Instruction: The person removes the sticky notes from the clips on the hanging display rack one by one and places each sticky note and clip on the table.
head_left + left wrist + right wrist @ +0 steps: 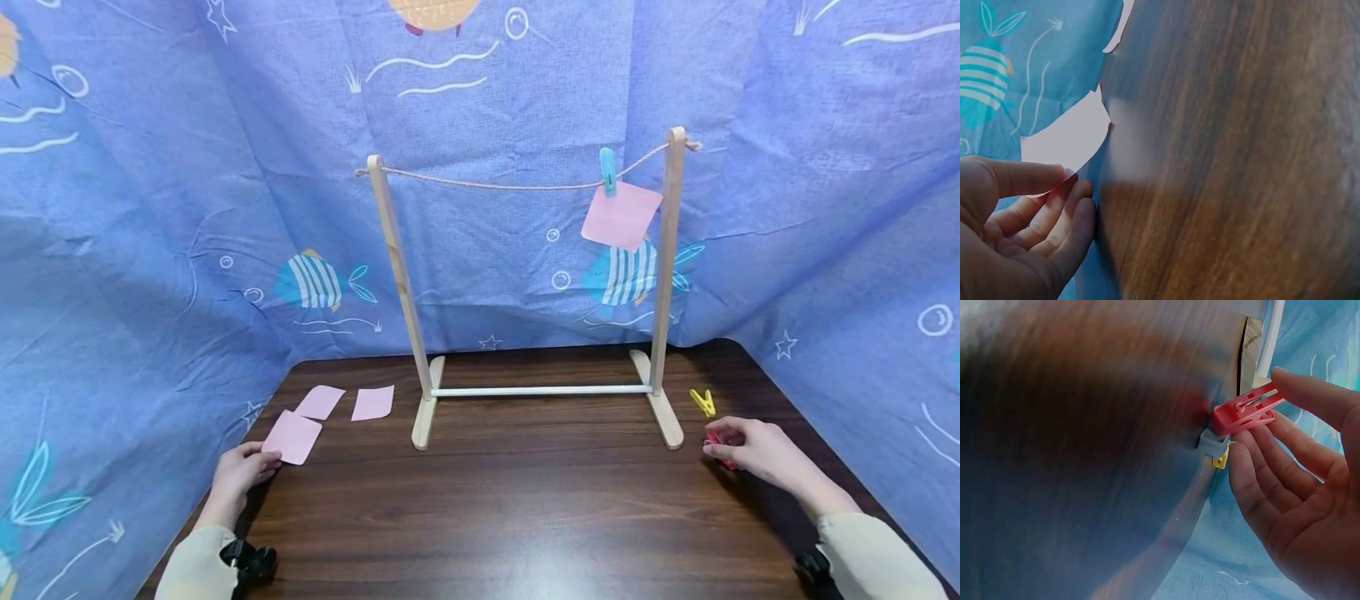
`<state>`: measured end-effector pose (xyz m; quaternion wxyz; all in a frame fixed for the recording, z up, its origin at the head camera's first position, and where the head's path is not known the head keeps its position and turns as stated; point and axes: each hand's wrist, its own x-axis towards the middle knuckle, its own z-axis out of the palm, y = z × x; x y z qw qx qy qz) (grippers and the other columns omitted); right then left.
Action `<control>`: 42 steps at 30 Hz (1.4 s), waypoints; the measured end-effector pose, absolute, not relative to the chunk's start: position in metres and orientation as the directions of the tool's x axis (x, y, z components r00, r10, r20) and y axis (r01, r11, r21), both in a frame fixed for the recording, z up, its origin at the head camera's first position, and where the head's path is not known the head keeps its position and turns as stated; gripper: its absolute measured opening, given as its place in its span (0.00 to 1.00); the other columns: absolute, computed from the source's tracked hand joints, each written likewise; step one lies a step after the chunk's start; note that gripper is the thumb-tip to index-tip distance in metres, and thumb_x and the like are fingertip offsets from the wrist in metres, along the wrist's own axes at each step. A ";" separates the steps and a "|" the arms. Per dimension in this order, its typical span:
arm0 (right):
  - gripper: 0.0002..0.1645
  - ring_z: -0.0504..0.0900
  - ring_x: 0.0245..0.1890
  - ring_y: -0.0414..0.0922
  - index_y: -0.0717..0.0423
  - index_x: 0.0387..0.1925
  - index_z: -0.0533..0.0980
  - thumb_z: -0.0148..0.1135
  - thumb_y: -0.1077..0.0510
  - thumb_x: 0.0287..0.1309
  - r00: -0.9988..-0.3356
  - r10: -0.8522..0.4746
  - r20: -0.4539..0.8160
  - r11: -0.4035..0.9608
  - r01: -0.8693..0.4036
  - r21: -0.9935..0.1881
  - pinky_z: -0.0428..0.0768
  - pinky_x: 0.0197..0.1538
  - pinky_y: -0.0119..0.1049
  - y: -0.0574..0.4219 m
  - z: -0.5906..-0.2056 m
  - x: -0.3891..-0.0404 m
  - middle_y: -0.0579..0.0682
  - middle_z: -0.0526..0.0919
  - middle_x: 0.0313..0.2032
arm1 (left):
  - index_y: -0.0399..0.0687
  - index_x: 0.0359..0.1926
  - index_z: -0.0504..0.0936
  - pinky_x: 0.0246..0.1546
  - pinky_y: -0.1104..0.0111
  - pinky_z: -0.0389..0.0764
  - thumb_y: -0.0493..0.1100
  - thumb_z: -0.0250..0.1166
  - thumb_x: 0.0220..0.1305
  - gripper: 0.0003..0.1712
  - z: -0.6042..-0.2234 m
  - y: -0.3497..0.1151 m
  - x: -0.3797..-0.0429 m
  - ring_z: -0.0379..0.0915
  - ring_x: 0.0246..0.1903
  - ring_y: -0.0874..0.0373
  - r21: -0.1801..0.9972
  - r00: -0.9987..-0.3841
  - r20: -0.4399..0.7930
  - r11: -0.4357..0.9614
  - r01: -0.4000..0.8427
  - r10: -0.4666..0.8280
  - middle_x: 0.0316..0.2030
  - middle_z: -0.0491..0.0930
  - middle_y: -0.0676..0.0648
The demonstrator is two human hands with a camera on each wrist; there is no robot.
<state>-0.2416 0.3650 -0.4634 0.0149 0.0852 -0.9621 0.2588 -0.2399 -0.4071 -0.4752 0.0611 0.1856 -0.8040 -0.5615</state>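
Note:
At the table's left side my left hand (238, 479) pinches the edge of a square pink paper (293, 437) between thumb and fingers. The left wrist view shows this paper (1069, 137) bent slightly upward. Two more pink papers, one (320, 402) partly behind the held sheet and one (372, 403) to its right, lie on the table. Over at the right, my right hand (761, 454) holds a red clothespin (1246, 412) between thumb and fingers. Just beyond that hand lies a yellow clothespin (703, 403). A greyish piece (1213, 444) shows behind the red clothespin; its kind is unclear.
A wooden stand (666, 275) with two posts and a white crossbar (540, 390) is at the back of the table (525, 500). From its string (487, 185) hangs a pink paper (621, 217), clipped by a blue clothespin (608, 171). Blue patterned cloth (495, 100) surrounds the table.

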 end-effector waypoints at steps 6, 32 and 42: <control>0.24 0.81 0.34 0.46 0.64 0.45 0.82 0.74 0.49 0.57 -0.984 -0.146 0.102 0.878 -0.176 -0.445 0.79 0.39 0.48 0.367 -0.465 -0.244 0.49 0.85 0.33 | 0.13 0.53 0.67 0.29 0.75 0.84 0.28 0.60 0.65 0.21 -0.477 -0.411 -0.241 0.78 0.24 0.68 0.921 -0.918 -0.122 0.302 -0.247 -0.378 0.26 0.78 0.52; 0.20 0.83 0.35 0.50 0.66 0.42 0.82 0.75 0.54 0.52 -0.975 -0.207 0.086 0.884 -0.224 -0.411 0.81 0.38 0.50 0.356 -0.471 -0.245 0.52 0.86 0.34 | 0.08 0.58 0.63 0.30 0.75 0.85 0.28 0.58 0.66 0.27 -0.482 -0.417 -0.242 0.79 0.24 0.67 0.925 -0.913 -0.180 0.253 -0.283 -0.365 0.26 0.80 0.52; 0.19 0.80 0.31 0.43 0.66 0.42 0.82 0.74 0.57 0.52 -0.977 -0.207 0.052 0.894 -0.211 -0.395 0.79 0.36 0.46 0.358 -0.469 -0.248 0.47 0.84 0.31 | 0.09 0.63 0.57 0.31 0.74 0.86 0.27 0.59 0.66 0.32 -0.478 -0.418 -0.245 0.80 0.24 0.66 0.935 -0.901 -0.216 0.186 -0.302 -0.377 0.27 0.79 0.51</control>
